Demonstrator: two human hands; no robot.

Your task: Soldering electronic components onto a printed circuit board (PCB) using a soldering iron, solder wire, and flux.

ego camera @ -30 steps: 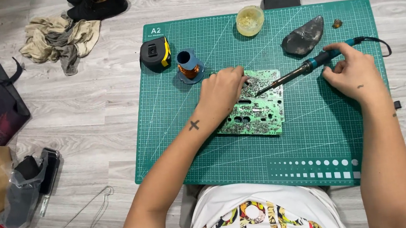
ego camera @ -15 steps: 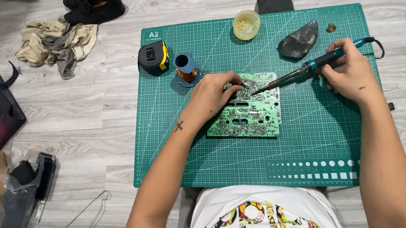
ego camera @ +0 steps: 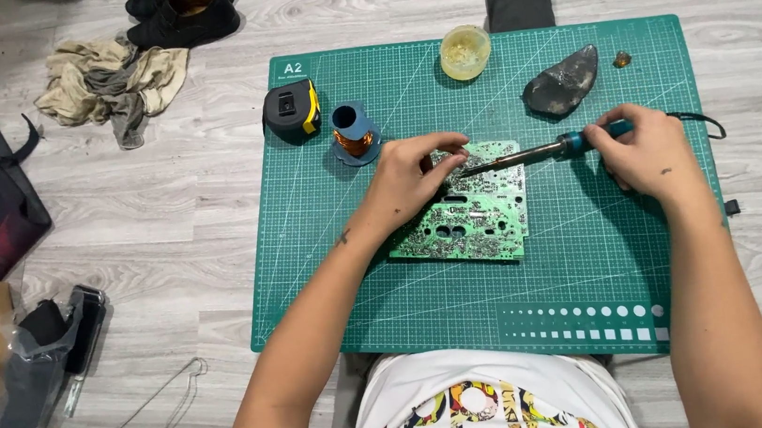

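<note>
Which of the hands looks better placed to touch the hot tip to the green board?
Probably the right hand: it grips the soldering iron, whose tip already reaches the circuit board. The left hand rests on the board's upper edge.

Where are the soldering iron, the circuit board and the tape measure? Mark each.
soldering iron [ego camera: 526, 155], head view, on its metal shaft.
circuit board [ego camera: 476, 223], head view, on its green middle.
tape measure [ego camera: 290, 110], head view, on its black case.

A black-and-yellow tape measure and a small spool of copper wire sit near the green cutting mat's far left corner. A round yellowish tub and a dark grey lump lie along its far edge. Off the mat, crumpled cloths and black shoes lie on the floor.
</note>
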